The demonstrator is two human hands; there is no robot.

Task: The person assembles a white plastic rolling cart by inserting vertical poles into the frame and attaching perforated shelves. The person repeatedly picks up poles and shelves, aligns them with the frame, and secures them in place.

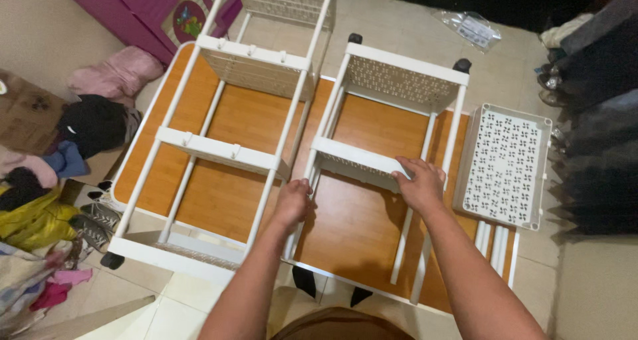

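White plastic shelf rack point(389, 124), the smaller of two, lies on its side on a low wood-topped desk point(359, 220), its perforated baskets joined by thin white poles and two dark casters showing at its far end. The right hand point(420, 184) has its fingers curled over the rim of the rack's nearer basket point(355, 161), gripping it from above. The left hand point(292, 204) is closed in a fist around the rack's left pole point(307, 180), just below that basket. Just beside this rack on the left lies a taller white rack point(226, 131), also on its side, with several baskets and long poles reaching off the near edge of the desk. To the right, a loose white perforated basket point(505, 167) rests partly on the desk's edge, with a few spare white poles point(495, 244) lying next to it. A clear plastic bag point(472, 28) lies on the tiled floor point(412, 21) beyond. Piled clothes point(60, 161) crowd the floor on the left, near a purple cabinet point(133, 8).
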